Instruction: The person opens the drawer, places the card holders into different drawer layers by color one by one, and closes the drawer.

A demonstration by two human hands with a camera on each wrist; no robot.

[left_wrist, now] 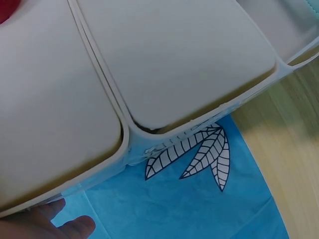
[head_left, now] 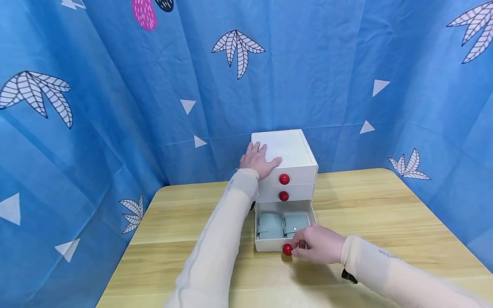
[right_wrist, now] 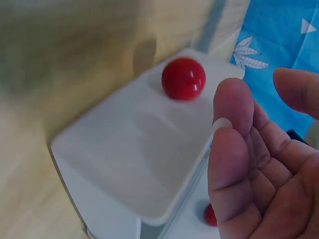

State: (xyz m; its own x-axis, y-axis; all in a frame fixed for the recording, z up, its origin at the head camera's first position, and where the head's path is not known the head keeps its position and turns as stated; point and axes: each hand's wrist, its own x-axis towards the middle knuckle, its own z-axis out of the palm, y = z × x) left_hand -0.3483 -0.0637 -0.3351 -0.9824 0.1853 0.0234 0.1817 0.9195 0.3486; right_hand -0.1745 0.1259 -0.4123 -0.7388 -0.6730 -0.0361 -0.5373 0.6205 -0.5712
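Observation:
A small white drawer cabinet [head_left: 286, 147] has its lowest drawer [head_left: 269, 245] pulled out. Two pale green, flat items with strap closures, like wallets, lie side by side inside it: a left one [head_left: 271, 226] and a right one [head_left: 296, 223]. My left hand [head_left: 259, 161] rests on the cabinet's top left side with its fingers spread. At the drawer's front, my right hand [head_left: 317, 244] is beside the red round knob [head_left: 287, 250]. The right wrist view shows its loosely bent fingers [right_wrist: 230, 159] apart from that knob [right_wrist: 183, 78], holding nothing.
The upper two drawers are shut, each with a red knob, the top one [head_left: 284, 179] and the middle one [head_left: 283, 196]. The cabinet stands on a wood-grain table [head_left: 185, 222], close to a blue patterned curtain [head_left: 316, 77] behind it.

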